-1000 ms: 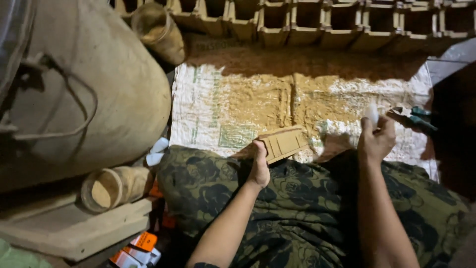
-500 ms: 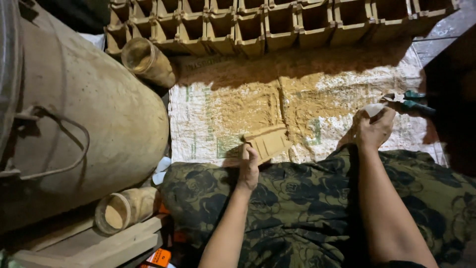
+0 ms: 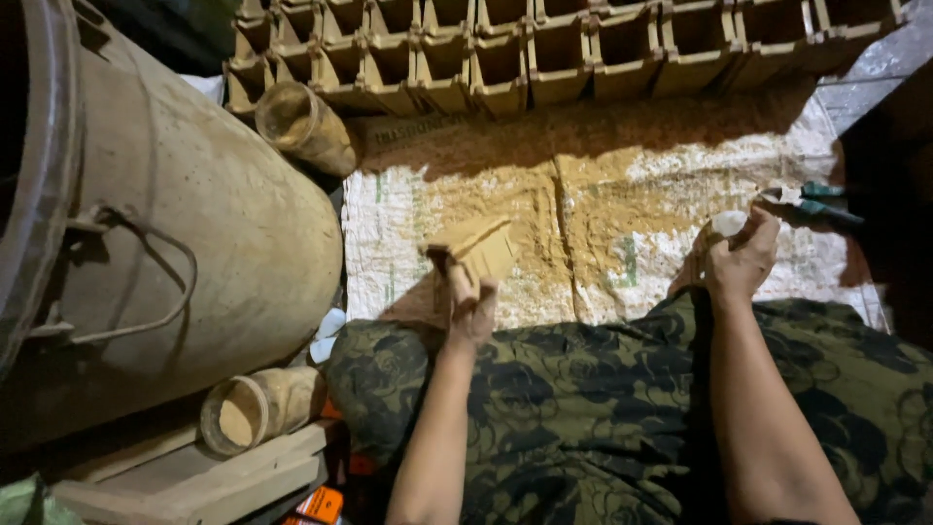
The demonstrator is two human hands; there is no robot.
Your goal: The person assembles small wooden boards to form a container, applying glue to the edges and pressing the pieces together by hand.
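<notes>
A: From the head camera, how are the hands set?

B: The left hand [image 3: 471, 309] is raised off the lap, fingers wrapped around a small wooden block [image 3: 478, 248], which it holds tilted over the dusty woven sack [image 3: 593, 219]. The right hand [image 3: 739, 261] is lifted at the sack's edge, fingers curled around a small pale piece [image 3: 727, 225]; what it is, I cannot tell.

A: And the counts?

B: One block, one pale piece. One pair of green-handled pliers [image 3: 812, 202] lies just beyond the right hand. Two dust-coated jars: one [image 3: 303, 124] near the row of wooden frames [image 3: 544, 53], one [image 3: 255, 410] by the planks. One big drum [image 3: 185, 233] at left.
</notes>
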